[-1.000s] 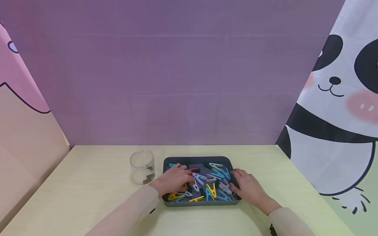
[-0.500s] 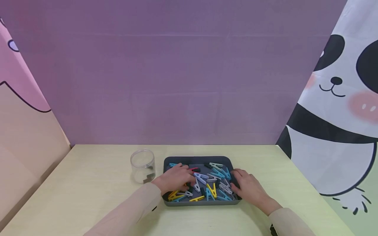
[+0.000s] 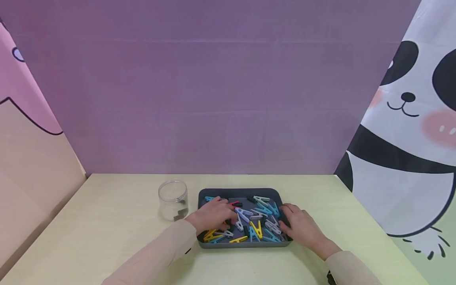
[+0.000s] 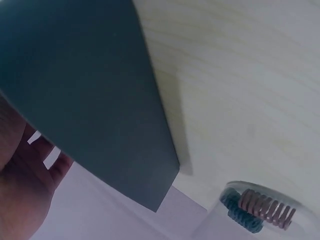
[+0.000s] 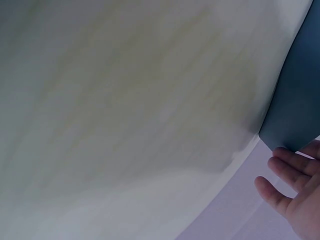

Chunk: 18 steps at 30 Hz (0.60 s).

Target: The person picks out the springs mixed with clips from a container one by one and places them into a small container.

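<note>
A dark grey tray (image 3: 246, 245) holds a loose jumble of plastic clothespins (image 3: 243, 214) in blue, yellow, red, grey and white. My left hand (image 3: 213, 215) reaches over the tray's left side, fingers bent down among the pins. Whether it pinches one cannot be made out; in the left wrist view the tray wall (image 4: 95, 115) hides part of that hand. At the tray's right side lies my right hand (image 3: 303, 225), its thumb over the rim. In the right wrist view its spread fingers (image 5: 290, 172) touch the tray's outer wall.
A clear round plastic jar (image 3: 173, 198) stands open on the wooden table (image 3: 117, 229), left of the tray. Two short spring-like coils (image 4: 265, 209), one brown and one dark teal, lie in it. A purple backdrop (image 3: 213, 99) rises behind the table.
The whole head view has shifted very slightly to the right. Both hands, the tray and the clothespins keep almost the same places relative to one another.
</note>
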Available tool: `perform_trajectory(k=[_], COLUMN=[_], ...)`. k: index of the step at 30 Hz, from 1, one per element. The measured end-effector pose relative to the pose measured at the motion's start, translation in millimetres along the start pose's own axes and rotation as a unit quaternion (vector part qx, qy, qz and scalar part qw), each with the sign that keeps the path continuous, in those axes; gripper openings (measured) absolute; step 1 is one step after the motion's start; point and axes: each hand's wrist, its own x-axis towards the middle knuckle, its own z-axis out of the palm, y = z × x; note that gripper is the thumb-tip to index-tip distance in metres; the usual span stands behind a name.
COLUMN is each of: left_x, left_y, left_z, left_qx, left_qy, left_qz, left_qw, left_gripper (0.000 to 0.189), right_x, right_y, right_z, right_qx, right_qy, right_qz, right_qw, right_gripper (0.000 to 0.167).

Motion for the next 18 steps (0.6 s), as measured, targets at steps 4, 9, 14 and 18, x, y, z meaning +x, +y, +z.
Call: perform_trajectory(k=[4,9,14,18], left_x=[1.0,2.1,2.4,3.3], left_y=[2.0,2.2,1.3,1.4], left_z=[-0.1,-0.2,-0.9,-1.0], left_qx=[-0.005,-0.009,-0.019,-0.023], left_qy=[-0.006,-0.005,-0.002,-0.004], left_qz=[-0.011,-0.013,-0.007,-0.001], left_qw=[0.9999,0.9999,0.9998,0.9997], left_gripper=[0.021,0.021,0.020,0.019], right_x=[0.0,0.1,0.1,0.4], right_y=[0.8,0.6,0.6,1.1], right_z=[0.5,0.6,0.5,0.6], right_qx=[-0.003,-0.005,-0.006,-0.006], right_qy=[0.005,0.007,-0.001,-0.005], right_qz=[-0.004,-0.004,0.000,0.003], right_qw=[1.0000,1.0000,1.0000,1.0000], right_gripper=[0.038,0.038,0.039,0.039])
